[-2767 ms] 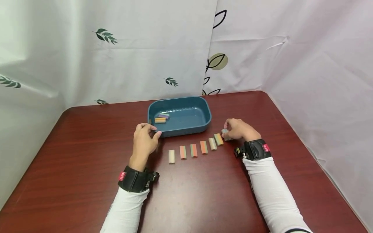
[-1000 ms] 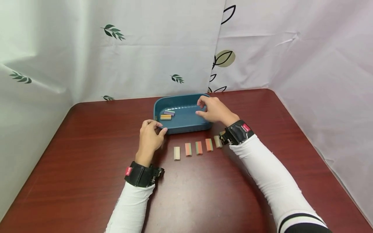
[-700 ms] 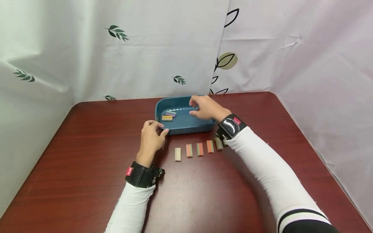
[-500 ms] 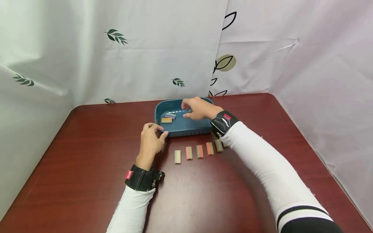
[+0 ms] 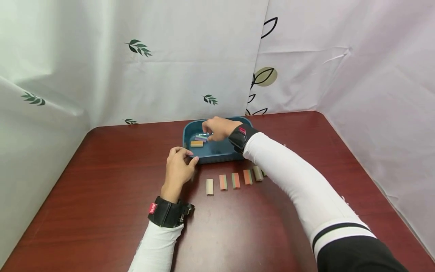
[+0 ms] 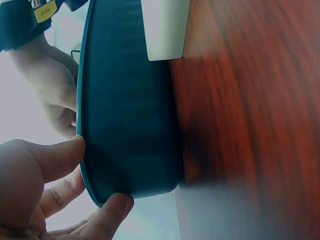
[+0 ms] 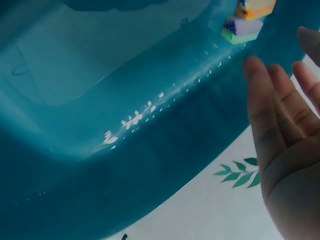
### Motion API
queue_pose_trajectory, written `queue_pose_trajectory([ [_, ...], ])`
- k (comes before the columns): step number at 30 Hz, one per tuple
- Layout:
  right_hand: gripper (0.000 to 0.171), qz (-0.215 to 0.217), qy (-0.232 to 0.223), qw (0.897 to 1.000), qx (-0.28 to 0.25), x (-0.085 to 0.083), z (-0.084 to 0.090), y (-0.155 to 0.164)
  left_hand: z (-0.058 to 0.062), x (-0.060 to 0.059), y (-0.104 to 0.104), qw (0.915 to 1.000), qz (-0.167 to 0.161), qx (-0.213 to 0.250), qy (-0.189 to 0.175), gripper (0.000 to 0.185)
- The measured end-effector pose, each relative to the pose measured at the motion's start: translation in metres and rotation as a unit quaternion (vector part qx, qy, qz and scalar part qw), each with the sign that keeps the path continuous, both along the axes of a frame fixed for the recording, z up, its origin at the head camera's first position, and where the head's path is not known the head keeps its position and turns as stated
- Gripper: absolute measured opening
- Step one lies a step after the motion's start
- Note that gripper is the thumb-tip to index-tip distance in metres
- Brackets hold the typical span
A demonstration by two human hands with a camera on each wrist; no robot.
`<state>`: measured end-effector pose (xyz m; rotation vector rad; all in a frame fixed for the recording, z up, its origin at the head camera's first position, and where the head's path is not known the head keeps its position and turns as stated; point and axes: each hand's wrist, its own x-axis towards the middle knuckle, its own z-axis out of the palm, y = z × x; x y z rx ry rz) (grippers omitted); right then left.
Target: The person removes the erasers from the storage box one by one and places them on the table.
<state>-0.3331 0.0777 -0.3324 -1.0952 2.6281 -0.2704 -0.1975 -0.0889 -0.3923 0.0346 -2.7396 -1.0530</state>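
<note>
A dark blue tray [image 5: 219,157] sits on the red-brown table [image 5: 102,196]. My left hand [image 5: 180,166] pinches the tray's near-left corner; the left wrist view shows the thumb [image 6: 55,160] on the rim of the tray [image 6: 130,115] and a finger under it. My right hand [image 5: 214,128] reaches into the left part of the tray, close above an orange block [image 5: 196,144] and a purple block [image 5: 200,138]. In the right wrist view, the right hand [image 7: 280,150] has straight fingers with nothing between them, near the orange block [image 7: 255,7].
A row of small coloured blocks lies on the table in front of the tray, from a beige block [image 5: 209,186] on the left to a pale one [image 5: 258,173] partly under my right sleeve. White leaf-print curtains [image 5: 170,56] close off the back and sides.
My right hand took a grey block from the row's right end, then moved leftward across the tray to the blocks inside. The left hand stayed on the tray corner.
</note>
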Motion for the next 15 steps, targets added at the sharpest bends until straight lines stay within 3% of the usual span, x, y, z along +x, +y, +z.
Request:
queue_pose_trajectory([
  [7,0.032,0.022,0.018,0.998,0.054,-0.007,0.006,-0.012,0.002,-0.001,0.0,1.0,-0.001,0.005,0.007,0.021],
  [15,0.032,0.036,0.025,0.996,0.073,-0.014,-0.002,-0.022,0.0,0.0,-0.001,1.0,-0.005,-0.004,0.003,0.022],
])
